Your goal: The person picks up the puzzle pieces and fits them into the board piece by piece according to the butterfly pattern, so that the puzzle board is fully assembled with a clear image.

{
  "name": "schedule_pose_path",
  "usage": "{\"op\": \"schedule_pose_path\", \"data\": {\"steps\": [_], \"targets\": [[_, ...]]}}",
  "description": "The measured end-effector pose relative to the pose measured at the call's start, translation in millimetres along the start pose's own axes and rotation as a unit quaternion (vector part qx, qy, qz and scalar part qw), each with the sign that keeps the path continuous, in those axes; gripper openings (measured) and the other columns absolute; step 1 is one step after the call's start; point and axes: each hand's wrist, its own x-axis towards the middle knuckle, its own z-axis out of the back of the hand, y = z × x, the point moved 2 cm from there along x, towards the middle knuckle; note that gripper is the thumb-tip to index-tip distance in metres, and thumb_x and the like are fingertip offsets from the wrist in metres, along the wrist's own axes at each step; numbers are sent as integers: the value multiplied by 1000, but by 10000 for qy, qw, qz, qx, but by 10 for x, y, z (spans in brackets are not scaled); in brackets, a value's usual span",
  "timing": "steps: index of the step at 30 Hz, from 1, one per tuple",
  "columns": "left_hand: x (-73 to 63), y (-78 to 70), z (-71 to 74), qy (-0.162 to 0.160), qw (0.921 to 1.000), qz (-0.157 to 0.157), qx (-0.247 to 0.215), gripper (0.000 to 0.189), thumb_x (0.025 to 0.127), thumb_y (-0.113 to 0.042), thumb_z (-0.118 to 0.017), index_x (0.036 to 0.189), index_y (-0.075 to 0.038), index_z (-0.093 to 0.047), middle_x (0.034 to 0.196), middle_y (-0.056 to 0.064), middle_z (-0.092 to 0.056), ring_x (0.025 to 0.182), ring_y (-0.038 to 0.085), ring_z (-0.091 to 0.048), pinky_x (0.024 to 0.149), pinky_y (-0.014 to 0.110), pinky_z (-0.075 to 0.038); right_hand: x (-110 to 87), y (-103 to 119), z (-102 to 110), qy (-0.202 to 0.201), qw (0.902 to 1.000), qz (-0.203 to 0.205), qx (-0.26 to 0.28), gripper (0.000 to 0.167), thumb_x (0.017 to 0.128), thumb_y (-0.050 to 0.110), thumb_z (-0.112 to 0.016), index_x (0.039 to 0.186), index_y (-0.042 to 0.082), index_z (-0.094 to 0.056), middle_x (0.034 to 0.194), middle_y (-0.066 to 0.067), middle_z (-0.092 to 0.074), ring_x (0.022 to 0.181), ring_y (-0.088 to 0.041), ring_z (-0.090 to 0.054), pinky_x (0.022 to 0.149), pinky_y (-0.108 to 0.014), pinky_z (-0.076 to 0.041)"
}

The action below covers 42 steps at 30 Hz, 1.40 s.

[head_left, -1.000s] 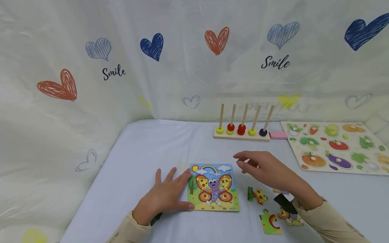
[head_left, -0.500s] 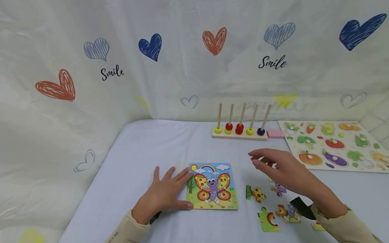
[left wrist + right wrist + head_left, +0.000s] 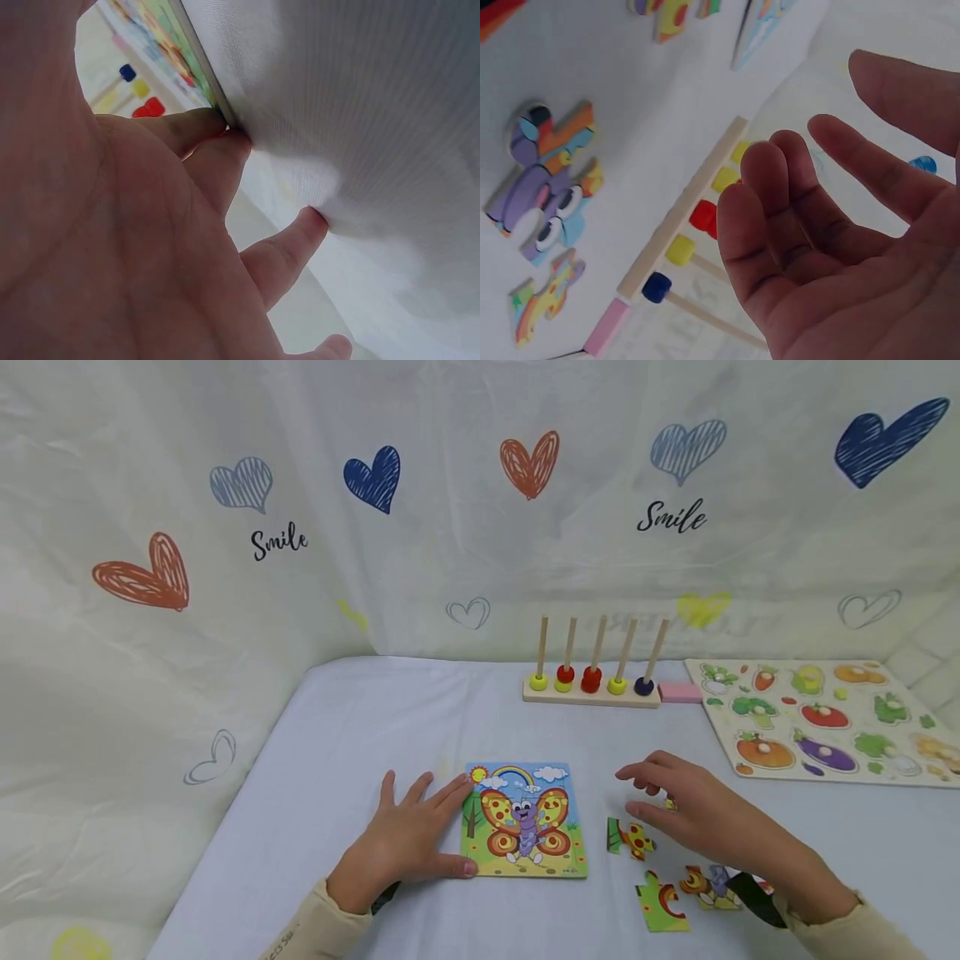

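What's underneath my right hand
Below your right hand, the head view shows only a yellow scrap of puzzle piece; the hand covers the rest. The right wrist view reveals a purple piece with cartoon eyes nearby; I can't tell whether they're the same.

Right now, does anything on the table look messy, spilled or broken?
Nothing looks spilled or broken. The loose puzzle pieces look messy: they lie scattered at different angles on the white cloth, to the right of the butterfly board, near the right hand.
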Motion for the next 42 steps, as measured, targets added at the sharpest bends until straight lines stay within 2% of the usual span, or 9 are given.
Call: {"op": "schedule_pose_path", "data": {"steps": [5, 9, 13, 17, 28, 33, 42], "targets": [[10, -2, -8, -8, 10000, 25, 17, 110, 81, -74, -79, 168, -22, -38, 172, -6, -35, 156, 40, -31, 118, 80, -5, 5, -38, -125, 351, 9990, -274, -69, 36, 95, 29, -85, 125, 13, -74, 117, 0, -63, 108, -23, -59, 86, -42, -58], [13, 0, -12, -15, 10000, 21, 0, 110, 81, -74, -80, 168, -22, -37, 172, -6, -36, 155, 41, -31, 118, 81, -5, 11, -46, -235, 514, 9981, -216, -265, 39, 92, 32, -87, 123, 15, -72, 115, 2, -59, 106, -21, -55, 86, -40, -57], [13, -2, -13, -17, 10000, 12, -4, 110, 81, -74, -80, 168, -22, -37, 172, -6, -36, 155, 41, -32, 118, 81, -6, 11, -43, -332, 541, 9971, -42, -535, 40, 90, 33, -90, 121, 17, -72, 109, 6, -54, 102, -18, -50, 82, -35, -53], [8, -6, -10, -30, 10000, 11, 21, 110, 81, -74, -80, 168, -22, -38, 173, -7, -35, 155, 40, -32, 118, 80, -6, 21, -38, -384, 651, 9962, -90, -578, 39, 89, 36, -90, 118, 18, -72, 107, 8, -52, 103, -18, -49, 81, -34, -52], [0, -13, -2, -48, 10000, 42, 4, 109, 81, -73, -80, 168, -22, -39, 172, -6, -36, 156, 41, -31, 118, 81, -6, 36, -16, -433, 688, 9956, -68, -640, 32, 89, 34, -90, 113, 24, -71, 108, 9, -53, 107, -20, -49, 86, -40, -54], [0, -14, 25, -73, 10000, 42, 4, 109, 81, -73, -81, 168, -21, -40, 172, -6, -37, 155, 41, -32, 118, 81, -6, 42, -5, -447, 662, 9951, -297, -674, 35, 88, 33, -91, 117, 27, -72, 108, 7, -55, 104, -20, -51, 85, -41, -55], [-4, -25, 17, -26, 9999, 53, -98, 108, 81, -71, -82, 168, -22, -40, 172, -7, -37, 155, 42, -33, 117, 81, -6, 41, 13, -464, 959, 9902, -880, -511, 41, 89, 29, -89, 127, 28, -73, 104, 2, -57, 89, -17, -52, 72, -29, -53]]}}
